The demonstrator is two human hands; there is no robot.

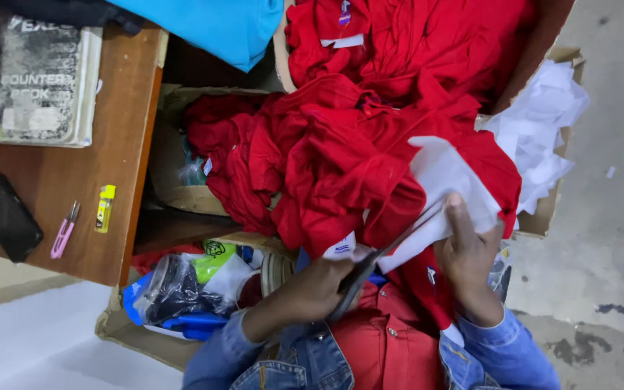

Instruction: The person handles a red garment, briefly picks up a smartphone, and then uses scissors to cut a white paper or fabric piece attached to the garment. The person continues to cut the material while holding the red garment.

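A pile of red garments [326,159] spills over cardboard boxes in front of me. On one of them lies a white piece of lining or paper [445,173]. My right hand [471,260] pinches the lower edge of this white piece, thumb on top. My left hand [315,289] is closed around the handles of dark scissors [388,249]. Their blades point up and to the right, reaching the white piece's edge beside my right thumb. Both wrists wear blue denim sleeves, and more red fabric lies on my lap [384,339].
A wooden table [120,159] at left holds a worn notebook [41,79], a black phone [5,217], pink thread snips [64,231] and a small yellow tube [105,208]. White scraps [536,130] fill the box at right. Plastic bags [182,289] sit in a lower carton. Blue cloth [218,25] lies at top.
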